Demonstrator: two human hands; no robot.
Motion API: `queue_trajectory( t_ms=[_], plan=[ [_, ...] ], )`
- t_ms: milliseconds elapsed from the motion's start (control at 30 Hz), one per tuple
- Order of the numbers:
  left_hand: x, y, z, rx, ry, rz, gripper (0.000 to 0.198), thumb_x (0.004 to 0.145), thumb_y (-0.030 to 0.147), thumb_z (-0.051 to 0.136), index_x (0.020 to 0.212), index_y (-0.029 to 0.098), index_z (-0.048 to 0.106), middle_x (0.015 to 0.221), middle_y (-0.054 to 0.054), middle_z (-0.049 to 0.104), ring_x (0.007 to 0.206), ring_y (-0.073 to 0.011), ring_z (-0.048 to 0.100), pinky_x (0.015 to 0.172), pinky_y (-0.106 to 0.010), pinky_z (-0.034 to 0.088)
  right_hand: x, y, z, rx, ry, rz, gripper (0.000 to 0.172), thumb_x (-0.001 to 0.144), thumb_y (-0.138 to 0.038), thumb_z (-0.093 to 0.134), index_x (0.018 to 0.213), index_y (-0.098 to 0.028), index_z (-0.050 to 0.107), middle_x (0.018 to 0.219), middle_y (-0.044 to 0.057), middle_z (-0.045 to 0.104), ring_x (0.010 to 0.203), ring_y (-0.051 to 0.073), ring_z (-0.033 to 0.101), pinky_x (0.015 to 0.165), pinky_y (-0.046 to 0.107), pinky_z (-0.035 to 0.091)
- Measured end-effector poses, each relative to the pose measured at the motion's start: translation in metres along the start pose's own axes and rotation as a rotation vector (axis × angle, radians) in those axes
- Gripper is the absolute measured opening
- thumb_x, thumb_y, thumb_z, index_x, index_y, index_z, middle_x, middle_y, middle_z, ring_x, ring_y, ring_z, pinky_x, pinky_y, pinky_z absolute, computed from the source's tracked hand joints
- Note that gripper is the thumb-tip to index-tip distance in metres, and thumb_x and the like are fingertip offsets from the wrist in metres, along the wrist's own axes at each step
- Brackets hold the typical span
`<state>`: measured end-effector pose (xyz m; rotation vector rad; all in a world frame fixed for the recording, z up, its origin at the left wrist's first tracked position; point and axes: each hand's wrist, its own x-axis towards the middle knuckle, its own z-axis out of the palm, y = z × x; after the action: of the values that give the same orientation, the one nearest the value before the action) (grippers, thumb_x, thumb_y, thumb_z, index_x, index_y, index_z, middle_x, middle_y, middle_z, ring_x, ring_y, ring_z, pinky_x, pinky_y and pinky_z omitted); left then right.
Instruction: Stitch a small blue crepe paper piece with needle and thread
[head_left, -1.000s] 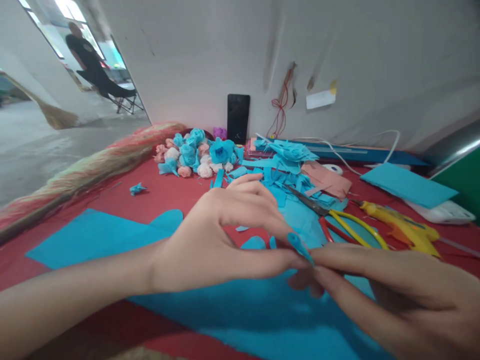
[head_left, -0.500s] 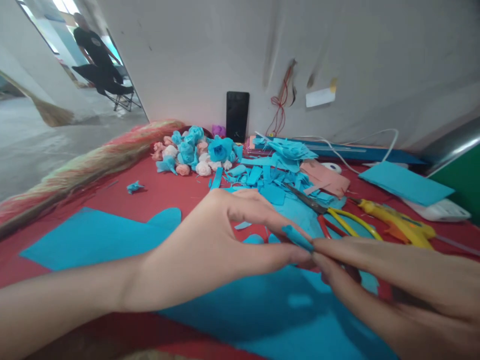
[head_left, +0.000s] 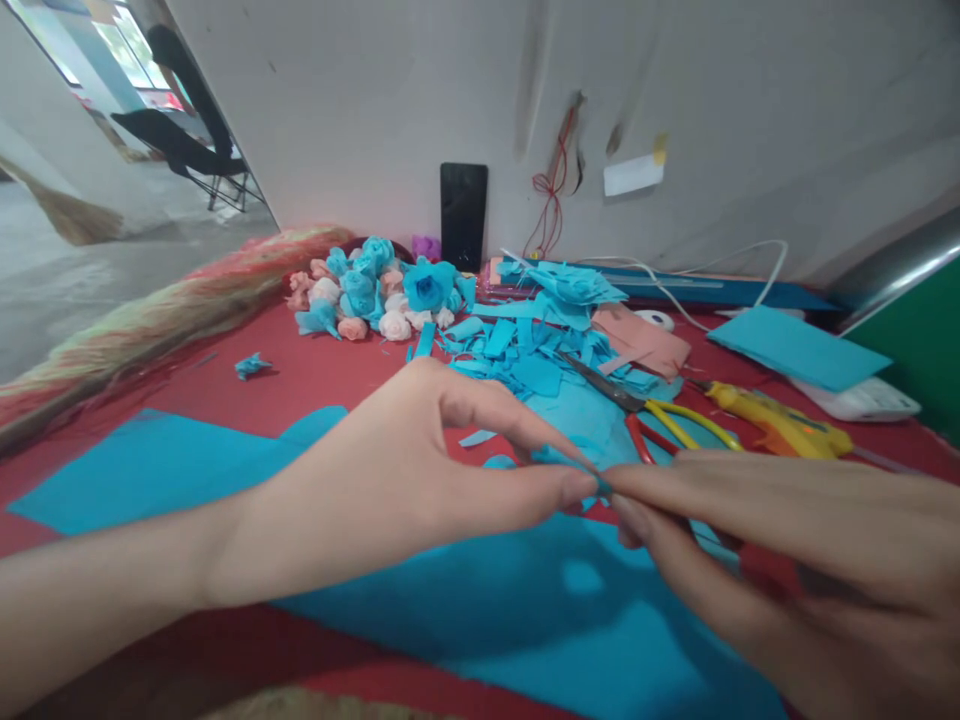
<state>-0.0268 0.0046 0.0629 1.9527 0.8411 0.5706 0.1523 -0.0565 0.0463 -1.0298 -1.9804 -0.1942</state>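
A small rolled piece of blue crepe paper (head_left: 559,457) is pinched between the thumb and fingers of my left hand (head_left: 405,490). My right hand (head_left: 780,530) grips its right end with thumb and forefinger, so the fingertips of both hands meet. Most of the piece is hidden by the fingers. Below the hands lies a large blue paper sheet (head_left: 480,610). Another blue sheet (head_left: 157,465) is left of my left wrist. Scissors (head_left: 660,415) with red and yellow handles lie just beyond my right hand.
Paper flowers (head_left: 375,295) in blue, pink and white are heaped at the back, beside a heap of blue paper scraps (head_left: 517,345). A black phone (head_left: 463,215) leans on the wall. A yellow glue gun (head_left: 780,420) lies at right, a broom-like bundle (head_left: 187,300) at left.
The view has shifted slightly, and the hands sit a little further left in it. The blue piece is turned and shows less between the fingertips. The person behind is now mostly hidden.
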Motion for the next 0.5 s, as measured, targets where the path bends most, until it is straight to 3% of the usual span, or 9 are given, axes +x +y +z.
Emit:
queue_trajectory(
  t_ms=[300, 500],
  plan=[
    [0.0028, -0.0023, 0.0029, 0.068, -0.017, -0.091, 0.011, 0.066, 0.035, 0.062, 0.069, 0.026, 0.068, 0.067, 0.008, 0.066, 0.065, -0.0105, 0.061, 0.064, -0.019, 0.050, 0.0015, -0.0015, -0.0010, 0.032, -0.119, -0.014, 0.008, 0.064, -0.006, 0.062, 0.068, -0.013, 0.064, 0.064, -0.001, 0.065, 0.055, 0.009, 0.061, 0.050, 0.013, 0.048],
    [0.0035, -0.0049, 0.0026, 0.105, -0.007, -0.068, 0.009, 0.065, 0.033, 0.061, 0.068, 0.026, 0.067, 0.066, 0.010, 0.065, 0.068, -0.0105, 0.061, 0.062, -0.018, 0.048, 0.0062, -0.0010, -0.0013, 0.014, -0.081, -0.010, 0.010, 0.063, -0.005, 0.058, 0.062, -0.012, 0.065, 0.060, 0.000, 0.064, 0.051, 0.008, 0.060, 0.049, 0.010, 0.047]
  ],
)
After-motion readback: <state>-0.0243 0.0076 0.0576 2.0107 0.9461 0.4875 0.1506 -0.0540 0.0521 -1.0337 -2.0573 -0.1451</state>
